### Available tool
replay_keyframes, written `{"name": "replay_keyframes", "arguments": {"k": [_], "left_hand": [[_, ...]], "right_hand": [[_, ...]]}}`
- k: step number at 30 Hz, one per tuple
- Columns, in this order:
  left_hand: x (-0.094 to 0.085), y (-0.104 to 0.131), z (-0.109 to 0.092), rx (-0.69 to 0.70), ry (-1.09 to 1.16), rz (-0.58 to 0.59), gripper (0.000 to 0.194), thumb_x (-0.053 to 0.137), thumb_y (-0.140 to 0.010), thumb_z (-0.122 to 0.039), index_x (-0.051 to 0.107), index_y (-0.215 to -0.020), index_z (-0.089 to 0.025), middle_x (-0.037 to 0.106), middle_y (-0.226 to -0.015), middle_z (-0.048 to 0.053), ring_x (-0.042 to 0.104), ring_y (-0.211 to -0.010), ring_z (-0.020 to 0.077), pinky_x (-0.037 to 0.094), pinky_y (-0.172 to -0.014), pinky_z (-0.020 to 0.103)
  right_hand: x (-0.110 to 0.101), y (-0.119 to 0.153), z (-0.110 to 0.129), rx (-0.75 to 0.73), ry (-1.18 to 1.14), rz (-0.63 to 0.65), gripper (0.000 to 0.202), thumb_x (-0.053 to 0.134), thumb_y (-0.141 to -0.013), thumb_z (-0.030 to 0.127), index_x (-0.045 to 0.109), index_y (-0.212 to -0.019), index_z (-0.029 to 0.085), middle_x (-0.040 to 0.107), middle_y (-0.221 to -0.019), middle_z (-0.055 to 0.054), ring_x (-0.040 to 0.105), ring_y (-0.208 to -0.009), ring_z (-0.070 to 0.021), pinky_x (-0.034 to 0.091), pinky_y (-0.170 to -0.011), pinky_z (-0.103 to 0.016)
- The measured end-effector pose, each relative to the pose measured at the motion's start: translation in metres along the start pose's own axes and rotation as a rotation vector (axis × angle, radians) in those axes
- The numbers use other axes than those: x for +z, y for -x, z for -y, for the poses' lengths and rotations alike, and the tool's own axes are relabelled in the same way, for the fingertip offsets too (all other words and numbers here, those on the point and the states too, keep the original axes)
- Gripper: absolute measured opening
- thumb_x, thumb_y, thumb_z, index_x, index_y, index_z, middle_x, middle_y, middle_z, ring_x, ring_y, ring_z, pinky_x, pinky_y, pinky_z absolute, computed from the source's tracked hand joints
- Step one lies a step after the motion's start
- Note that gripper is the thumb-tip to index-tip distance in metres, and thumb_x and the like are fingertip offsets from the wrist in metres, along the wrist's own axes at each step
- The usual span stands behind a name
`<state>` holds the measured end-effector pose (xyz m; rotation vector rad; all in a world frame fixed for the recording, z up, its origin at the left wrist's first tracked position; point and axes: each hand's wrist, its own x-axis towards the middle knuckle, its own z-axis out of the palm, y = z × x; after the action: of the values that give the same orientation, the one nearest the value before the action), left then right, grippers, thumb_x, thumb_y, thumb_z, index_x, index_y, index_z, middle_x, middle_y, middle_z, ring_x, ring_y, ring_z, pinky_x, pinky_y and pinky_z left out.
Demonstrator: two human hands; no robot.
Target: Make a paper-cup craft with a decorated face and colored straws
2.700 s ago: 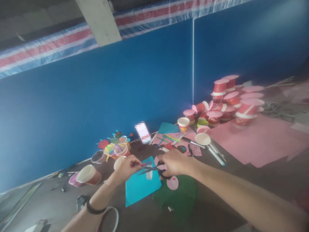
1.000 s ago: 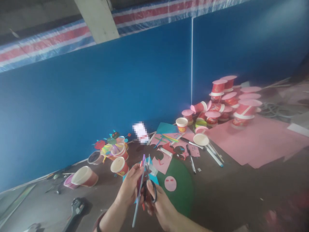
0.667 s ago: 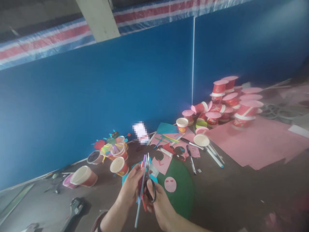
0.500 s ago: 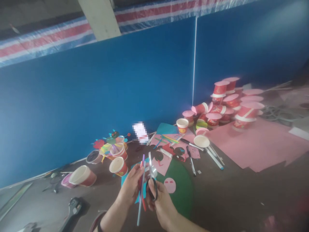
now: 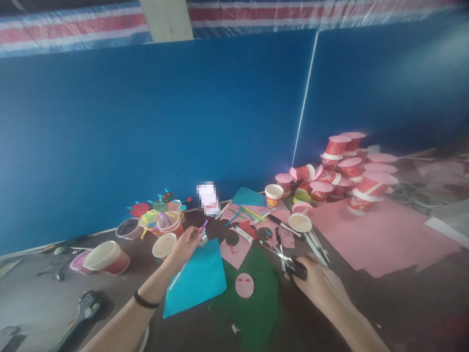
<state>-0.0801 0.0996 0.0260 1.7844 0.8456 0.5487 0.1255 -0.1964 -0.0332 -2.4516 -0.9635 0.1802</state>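
My left hand (image 5: 187, 243) is closed around a few thin straw-like sticks. A purple tip (image 5: 203, 226) pokes out above the fingers, and a pale stick (image 5: 178, 277) slants down below the hand over a bright blue paper sheet (image 5: 205, 278). A small shiny clear item, too blurred to name, is beside the fingertips. On the right, my right hand (image 5: 320, 279) has its fingers at the black handles of the scissors (image 5: 296, 268), whose blades point left across a pen. Between the hands, a pink paper circle (image 5: 244, 285) with two red marks rests on green paper (image 5: 256, 313).
Paper cups (image 5: 164, 245) and colourful cup crafts (image 5: 161, 215) stand at left. Red cups with pink discs (image 5: 351, 168) are stacked at right behind pink sheets (image 5: 381, 239). A glue stick (image 5: 244, 234), pens and strips lie mid-table. A blue panel (image 5: 220, 112) stands behind.
My hands have moved apart: the left went left and up with the sticks, the right went right with the scissors. The blue sheet and green paper are now more exposed.
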Motion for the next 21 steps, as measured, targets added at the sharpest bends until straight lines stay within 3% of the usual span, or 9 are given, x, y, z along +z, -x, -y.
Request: {"name": "replay_keyframes", "arguments": {"k": [4,8,11,13,15,18,21], "left_hand": [[-0.004,-0.006,0.0,0.017,-0.042,0.014,0.021,0.07,-0.067,-0.036,0.06,-0.066,-0.017,0.061,-0.058,-0.001,0.053,-0.058,0.0148,0.036,-0.055,0.022],[0.001,0.01,-0.012,0.021,-0.018,0.017,0.02,0.071,-0.066,-0.033,0.063,-0.073,-0.017,0.065,-0.066,0.001,0.056,-0.061,0.0157,0.036,-0.056,0.022],[0.013,0.031,-0.022,-0.043,0.03,0.069,0.021,0.068,-0.07,-0.035,0.06,-0.075,-0.016,0.062,-0.061,0.0,0.054,-0.056,0.0137,0.035,-0.052,0.021],[0.025,0.047,-0.026,-0.121,0.151,0.097,0.023,0.066,-0.072,-0.038,0.058,-0.071,-0.016,0.059,-0.058,-0.001,0.051,-0.053,0.0122,0.034,-0.049,0.021],[0.04,0.062,-0.027,-0.181,0.322,0.117,0.026,0.069,-0.07,-0.037,0.056,-0.066,-0.015,0.057,-0.056,-0.001,0.052,-0.053,0.0117,0.038,-0.052,0.022],[0.063,0.081,-0.027,-0.26,0.652,0.12,0.026,0.072,-0.068,-0.035,0.056,-0.069,-0.015,0.059,-0.056,0.0,0.052,-0.051,0.0106,0.039,-0.052,0.022],[0.08,0.095,-0.026,-0.282,0.869,0.068,0.026,0.075,-0.066,-0.033,0.058,-0.071,-0.015,0.058,-0.054,-0.001,0.051,-0.049,0.0097,0.037,-0.051,0.02]], "right_hand": [[0.0,-0.004,-0.033,0.059,0.261,0.135,0.014,0.06,-0.073,0.032,0.061,-0.082,0.021,0.063,-0.087,-0.007,0.065,-0.069,-0.0227,0.036,-0.053,-0.028],[-0.007,-0.015,-0.051,-0.013,0.271,0.242,0.02,0.065,-0.066,0.028,0.057,-0.083,0.02,0.065,-0.082,-0.006,0.065,-0.069,-0.0243,0.037,-0.055,-0.028],[-0.027,-0.024,-0.047,-0.069,0.208,0.323,0.026,0.069,-0.058,0.018,0.06,-0.082,0.02,0.068,-0.082,-0.006,0.065,-0.074,-0.0258,0.042,-0.061,-0.03],[-0.04,-0.026,-0.025,-0.094,0.098,0.221,0.028,0.069,-0.061,0.02,0.063,-0.088,0.02,0.068,-0.09,-0.009,0.065,-0.081,-0.0277,0.045,-0.069,-0.033],[-0.045,-0.019,0.013,-0.211,-0.146,0.091,0.022,0.059,-0.077,0.032,0.064,-0.095,0.02,0.068,-0.091,-0.01,0.065,-0.079,-0.0247,0.047,-0.071,-0.033],[-0.033,-0.001,0.076,-0.357,-0.583,0.119,0.023,0.05,-0.087,0.035,0.067,-0.094,0.021,0.066,-0.097,-0.01,0.063,-0.088,-0.023,0.049,-0.073,-0.029],[-0.011,0.014,0.116,-0.364,-0.741,0.096,0.023,0.049,-0.089,0.034,0.066,-0.093,0.019,0.066,-0.091,-0.01,0.062,-0.085,-0.0223,0.05,-0.072,-0.029]]}}
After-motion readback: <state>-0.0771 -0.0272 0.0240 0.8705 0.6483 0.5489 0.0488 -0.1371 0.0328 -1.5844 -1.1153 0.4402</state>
